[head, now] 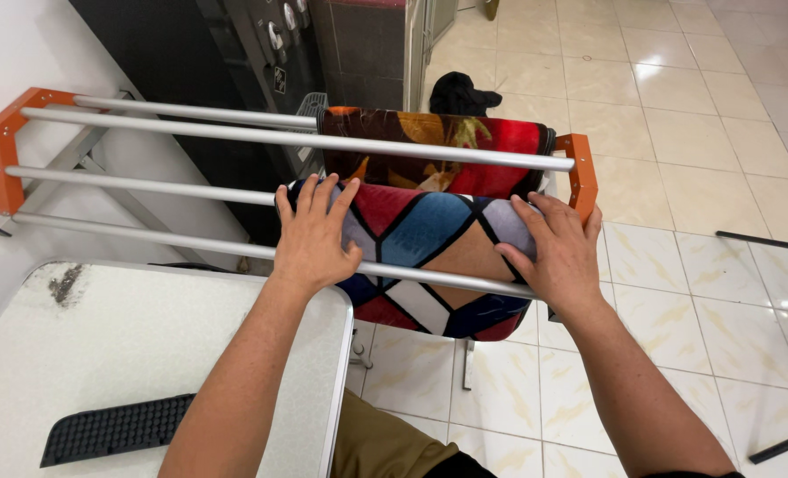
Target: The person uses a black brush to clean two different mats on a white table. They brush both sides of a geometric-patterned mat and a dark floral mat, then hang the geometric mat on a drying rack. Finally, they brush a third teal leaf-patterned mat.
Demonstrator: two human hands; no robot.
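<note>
We see both hands laid flat on a thick patterned blanket draped over a drying rack of silver bars with orange end brackets. The left hand rests on the blanket's left part, its fingers spread wide and pressing on the cloth rather than pinching it. The right hand lies on the blanket's right edge, just beside the right orange bracket, its fingers kept close together and curved over the fold, with the thumb reaching inward along the near bar. The blanket hangs across the right end of the rack: its near part shows blue, red, white, grey and tan panels with dark outlines, and its far part is red and orange with yellow shapes. Below the left forearm stands a white worktop with a worn, chipped corner, and a black ribbed strip lies near its front edge. Beyond the rack a dark cloth bundle sits on the cream tiled floor. At the top a dark appliance carries round knobs and a small pale square label on its front, too small to make out further.
</note>
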